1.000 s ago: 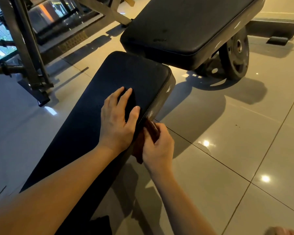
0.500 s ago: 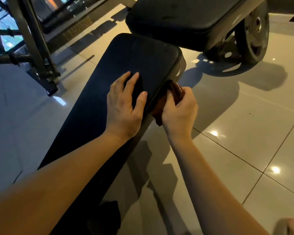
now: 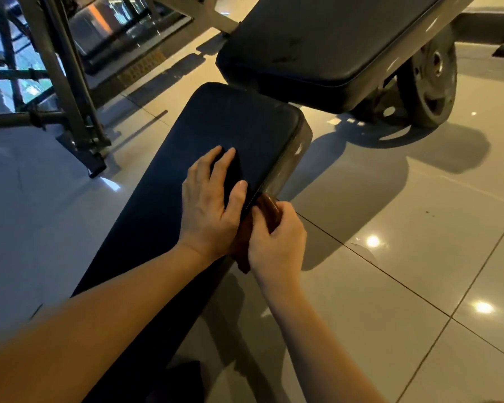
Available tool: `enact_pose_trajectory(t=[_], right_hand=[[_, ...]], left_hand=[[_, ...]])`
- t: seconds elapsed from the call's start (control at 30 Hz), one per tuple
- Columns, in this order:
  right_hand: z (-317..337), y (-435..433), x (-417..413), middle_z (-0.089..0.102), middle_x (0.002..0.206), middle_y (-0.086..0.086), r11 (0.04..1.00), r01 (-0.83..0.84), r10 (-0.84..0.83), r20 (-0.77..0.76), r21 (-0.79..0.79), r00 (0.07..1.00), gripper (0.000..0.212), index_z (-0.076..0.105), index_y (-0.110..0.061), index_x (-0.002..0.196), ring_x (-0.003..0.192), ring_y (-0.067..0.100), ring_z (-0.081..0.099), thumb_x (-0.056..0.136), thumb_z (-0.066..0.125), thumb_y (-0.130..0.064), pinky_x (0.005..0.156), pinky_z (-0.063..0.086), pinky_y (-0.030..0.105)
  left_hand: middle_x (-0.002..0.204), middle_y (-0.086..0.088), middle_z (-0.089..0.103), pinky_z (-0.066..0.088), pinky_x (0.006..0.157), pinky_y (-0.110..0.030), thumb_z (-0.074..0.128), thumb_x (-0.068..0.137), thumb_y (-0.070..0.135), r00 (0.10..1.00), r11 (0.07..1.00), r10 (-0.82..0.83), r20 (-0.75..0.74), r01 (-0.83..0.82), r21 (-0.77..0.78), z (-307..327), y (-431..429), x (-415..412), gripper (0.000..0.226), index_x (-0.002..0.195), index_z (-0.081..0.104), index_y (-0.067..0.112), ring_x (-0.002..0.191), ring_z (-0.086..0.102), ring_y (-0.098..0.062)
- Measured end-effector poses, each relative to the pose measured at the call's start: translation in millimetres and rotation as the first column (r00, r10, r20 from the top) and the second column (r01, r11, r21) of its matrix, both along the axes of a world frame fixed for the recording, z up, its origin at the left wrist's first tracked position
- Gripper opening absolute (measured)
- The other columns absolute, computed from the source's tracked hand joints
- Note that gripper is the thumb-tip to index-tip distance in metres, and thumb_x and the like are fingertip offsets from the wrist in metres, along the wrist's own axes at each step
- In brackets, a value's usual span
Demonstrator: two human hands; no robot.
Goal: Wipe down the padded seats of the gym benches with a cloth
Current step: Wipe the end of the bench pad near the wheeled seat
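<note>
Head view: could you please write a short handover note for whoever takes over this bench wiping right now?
Left hand: flat on top of the near bench pad, bracing.
Right hand: grips the brown cloth against that pad's right side edge.
Done: cannot tell how much is wiped.
Left: the far bench pad beyond shows smudges, likely unwiped.

Left forearm [image 3: 85,330] was bare as far as the frame edge, right forearm [image 3: 312,338] was bare likewise, left hand [image 3: 210,210] and right hand [image 3: 277,242] were uncovered, both wrists were bare
</note>
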State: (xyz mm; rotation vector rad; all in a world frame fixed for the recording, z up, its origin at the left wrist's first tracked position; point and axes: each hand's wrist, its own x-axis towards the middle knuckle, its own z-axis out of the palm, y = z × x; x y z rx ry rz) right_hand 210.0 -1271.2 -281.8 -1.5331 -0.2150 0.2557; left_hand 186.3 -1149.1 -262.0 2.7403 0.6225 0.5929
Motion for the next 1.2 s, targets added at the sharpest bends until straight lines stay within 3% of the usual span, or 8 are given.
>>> enact_pose_trajectory(t=[0.17, 0.33, 0.5, 0.67, 0.8, 0.97, 1.1, 1.2], right_hand=[[3, 7, 58, 0.060, 0.082, -0.015, 0.991, 0.134, -0.133, -0.067, 0.005, 0.989, 0.007, 0.059, -0.022, 0.101, 0.079, -0.005, 0.061, 0.101, 0.060, -0.029, 0.065, 0.047, 0.009], [-5, -1, 9, 0.061, 0.083, -0.014, 0.999, -0.032, 0.031, -0.050, -0.029, 0.998, 0.009, 0.062, -0.020, 0.101, 0.080, -0.004, 0.060, 0.101, 0.060, -0.029, 0.069, 0.044, 0.004], [1, 3, 69, 0.060, 0.083, -0.013, 0.989, 0.143, -0.145, -0.096, -0.020, 0.985, 0.011, 0.060, -0.017, 0.103, 0.077, 0.000, 0.060, 0.102, 0.058, -0.028, 0.066, 0.047, 0.012], [-4, -4, 2, 0.062, 0.087, -0.016, 0.997, -0.073, 0.069, -0.119, -0.029, 0.990, 0.003, 0.058, -0.030, 0.100, 0.084, -0.002, 0.061, 0.101, 0.060, -0.032, 0.073, 0.049, 0.012], [5, 0, 30, 0.059, 0.082, -0.017, 0.999, 0.010, -0.014, -0.132, -0.031, 0.991, 0.006, 0.057, -0.026, 0.097, 0.077, -0.001, 0.058, 0.101, 0.060, -0.028, 0.066, 0.043, 0.007], [12, -5, 70, 0.056, 0.082, -0.015, 0.997, 0.064, -0.066, -0.078, -0.039, 0.995, 0.008, 0.051, -0.026, 0.099, 0.076, 0.004, 0.056, 0.103, 0.055, -0.031, 0.075, 0.051, 0.027], [-4, -11, 17, 0.061, 0.088, -0.013, 0.986, -0.122, 0.117, -0.055, -0.114, 0.992, 0.009, 0.059, -0.023, 0.103, 0.083, 0.005, 0.059, 0.102, 0.058, -0.031, 0.077, 0.049, 0.022], [-8, -10, -9, 0.061, 0.082, -0.013, 0.984, -0.137, 0.133, -0.043, -0.111, 0.990, 0.008, 0.062, -0.020, 0.098, 0.078, 0.001, 0.058, 0.100, 0.061, -0.028, 0.064, 0.043, 0.012]], left_hand=[[0.159, -0.002, 0.031, 0.026, 0.119, -0.054, 0.028, 0.101, 0.053, 0.999, 0.999, 0.014, -0.030, -0.013, 0.030, 1, -2, 1, 0.061, 0.154, 0.035, 0.023, 0.147, 0.027, -0.021], [0.159, -0.003, 0.031, 0.027, 0.118, -0.056, 0.027, 0.100, 0.054, 0.999, 1.000, 0.013, -0.030, -0.012, 0.012, 1, -2, 0, 0.063, 0.154, 0.035, 0.022, 0.147, 0.027, -0.022], [0.158, 0.000, 0.031, 0.028, 0.119, -0.054, 0.030, 0.102, 0.052, 0.999, 1.000, 0.012, -0.029, -0.012, 0.022, 2, -3, 0, 0.060, 0.154, 0.035, 0.023, 0.146, 0.027, -0.018], [0.157, -0.002, 0.032, 0.030, 0.117, -0.054, 0.028, 0.100, 0.052, 0.999, 0.999, 0.023, -0.045, -0.022, 0.024, 3, -3, 1, 0.062, 0.153, 0.036, 0.021, 0.145, 0.030, -0.020], [0.159, -0.003, 0.030, 0.028, 0.120, -0.049, 0.025, 0.101, 0.053, 0.995, 0.997, 0.047, -0.093, -0.041, 0.064, 5, -6, 0, 0.063, 0.155, 0.034, 0.021, 0.146, 0.028, -0.019], [0.160, -0.003, 0.027, 0.028, 0.121, -0.050, 0.021, 0.102, 0.054, 0.989, 0.995, 0.066, -0.133, -0.054, 0.088, 7, -10, -2, 0.063, 0.157, 0.030, 0.022, 0.148, 0.026, -0.020], [0.161, -0.005, 0.029, 0.029, 0.120, -0.052, 0.019, 0.102, 0.055, 0.989, 0.993, 0.090, -0.116, -0.080, 0.087, 6, -11, -4, 0.064, 0.157, 0.031, 0.022, 0.148, 0.027, -0.023], [0.162, -0.005, 0.029, 0.028, 0.121, -0.053, 0.019, 0.103, 0.055, 0.991, 0.994, 0.094, -0.093, -0.088, 0.072, 0, -11, -6, 0.063, 0.157, 0.031, 0.024, 0.150, 0.026, -0.023]])
